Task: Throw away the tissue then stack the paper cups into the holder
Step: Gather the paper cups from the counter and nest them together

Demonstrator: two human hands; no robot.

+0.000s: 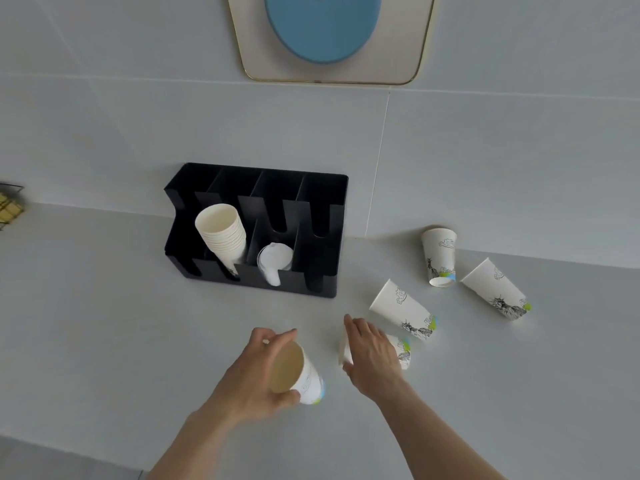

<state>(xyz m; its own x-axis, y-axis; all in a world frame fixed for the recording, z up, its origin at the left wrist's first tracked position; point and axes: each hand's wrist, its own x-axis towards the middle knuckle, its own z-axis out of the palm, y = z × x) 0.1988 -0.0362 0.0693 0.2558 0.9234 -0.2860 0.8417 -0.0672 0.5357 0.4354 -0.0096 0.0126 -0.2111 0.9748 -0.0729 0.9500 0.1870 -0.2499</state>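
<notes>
On counter [138, 341]: left hand [256, 372] grips cup [298, 375]; right hand [370, 355] covers 2nd cup [403, 351].

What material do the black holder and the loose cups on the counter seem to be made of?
Black holder: probably plastic or acrylic, with thin flat dividers and a dull sheen. Loose cups, like the one lying nearest the holder: paper, matte white with printed drawings and a rolled rim. Any lining inside cannot be judged.

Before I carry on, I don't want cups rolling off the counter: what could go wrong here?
The three loose cups lie on their sides near your right hand; reaching past could nudge them rolling. The stack in the holder leans, so pushing the left hand's cup on hard might tip it.
</notes>
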